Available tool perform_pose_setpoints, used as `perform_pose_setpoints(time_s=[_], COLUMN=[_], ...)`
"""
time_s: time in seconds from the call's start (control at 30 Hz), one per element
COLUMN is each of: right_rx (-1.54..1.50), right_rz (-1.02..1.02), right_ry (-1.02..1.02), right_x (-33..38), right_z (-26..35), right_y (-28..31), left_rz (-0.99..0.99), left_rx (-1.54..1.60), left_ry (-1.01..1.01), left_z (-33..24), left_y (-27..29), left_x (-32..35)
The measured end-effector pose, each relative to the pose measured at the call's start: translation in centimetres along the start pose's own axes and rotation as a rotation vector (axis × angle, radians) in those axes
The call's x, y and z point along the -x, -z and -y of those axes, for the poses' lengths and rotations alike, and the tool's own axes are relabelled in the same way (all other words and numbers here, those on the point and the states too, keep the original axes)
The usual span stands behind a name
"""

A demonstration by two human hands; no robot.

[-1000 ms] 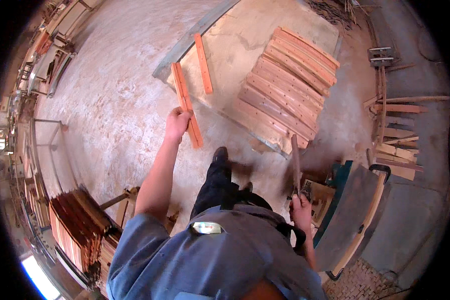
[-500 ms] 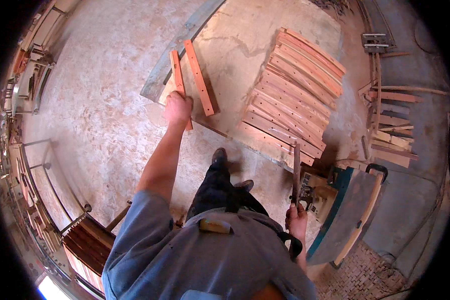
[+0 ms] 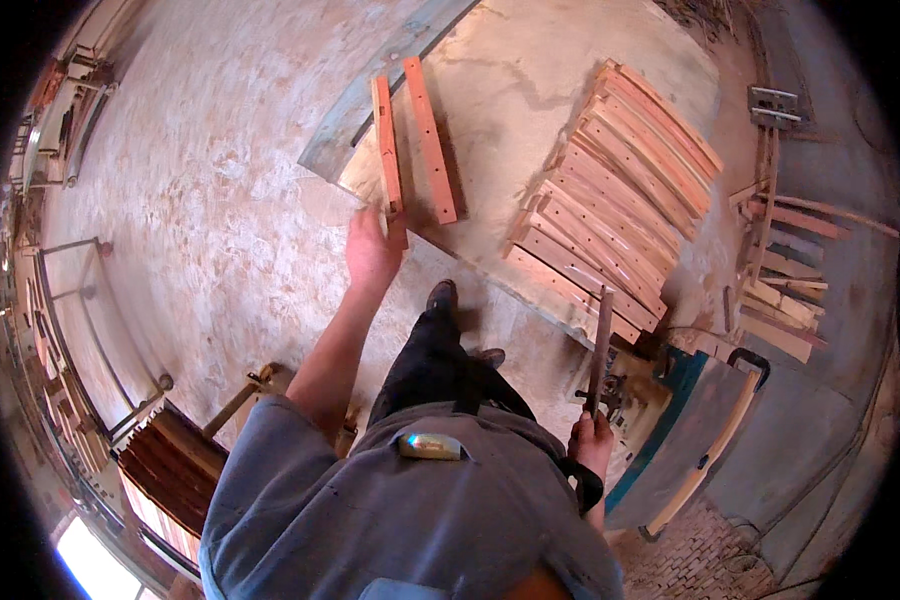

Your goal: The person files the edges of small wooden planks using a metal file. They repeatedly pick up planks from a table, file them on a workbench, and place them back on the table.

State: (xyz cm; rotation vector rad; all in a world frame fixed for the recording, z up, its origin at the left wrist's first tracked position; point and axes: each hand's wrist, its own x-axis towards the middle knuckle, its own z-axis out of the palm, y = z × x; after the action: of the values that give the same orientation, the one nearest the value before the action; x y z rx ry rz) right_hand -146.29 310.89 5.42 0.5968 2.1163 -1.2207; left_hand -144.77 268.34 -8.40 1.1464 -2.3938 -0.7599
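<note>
L hand [image 3: 372,252] grip: fingers closed on near end of held strip; thumb detail too small to tell.
Held strip [image 3: 386,145]: reddish wood, long & narrow, dark marks on face; points away from body, far part over L side of surface. Contact w/ surface: can't tell.
R hand [image 3: 592,436] grip: closed round lower end of slim dark bar [image 3: 600,350], held approx. upright in view, top end near row's near corner; material unclear.
2nd strip [image 3: 430,140]: just R of held strip, near-parallel, apart from it; lies on surface, line of dark holes along face.
Surface [image 3: 515,95]: pale top, grey band [image 3: 370,95] along L edge.
Row of strips [image 3: 615,190]: R part of surface, side by side, slanted, many w/ small dark holes.
Feet: dark shoe [image 3: 443,296] on floor [image 3: 220,200], near surface's near edge.
R side: grey panel w/ teal edge [image 3: 685,440], beyond R hand; loose wood pcs [image 3: 785,315] farther out.
Lower L: stack of dark reddish wood [image 3: 170,462].
</note>
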Motion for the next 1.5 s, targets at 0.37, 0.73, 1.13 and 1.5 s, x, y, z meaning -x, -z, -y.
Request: perform_pose_setpoints(time_s=[0.37, 0.73, 1.13, 1.5], right_rx=[0.077, 0.036, 0.002, -0.216], right_rz=[-0.024, 0.007, 0.070, -0.016], right_ry=[0.012, -0.033, 0.039, 0.057], right_x=[1.3, 1.0, 0.8, 7.1], right_z=[2.2, 0.1, -3.6, -16.7], right_y=[0.4, -0.4, 2.2, 11.2], left_rz=[0.360, 0.556, 0.772, 0.759], left_rx=[-0.041, 0.899, 1.165, 1.495], left_ry=[0.268, 0.415, 0.168, 0.219], left_z=[-6.2, -4.5, -10.8, -19.8], left_y=[-5.6, -3.5, 6.8, 7.5], left_x=[-6.8, -5.4, 0.1, 14.5])
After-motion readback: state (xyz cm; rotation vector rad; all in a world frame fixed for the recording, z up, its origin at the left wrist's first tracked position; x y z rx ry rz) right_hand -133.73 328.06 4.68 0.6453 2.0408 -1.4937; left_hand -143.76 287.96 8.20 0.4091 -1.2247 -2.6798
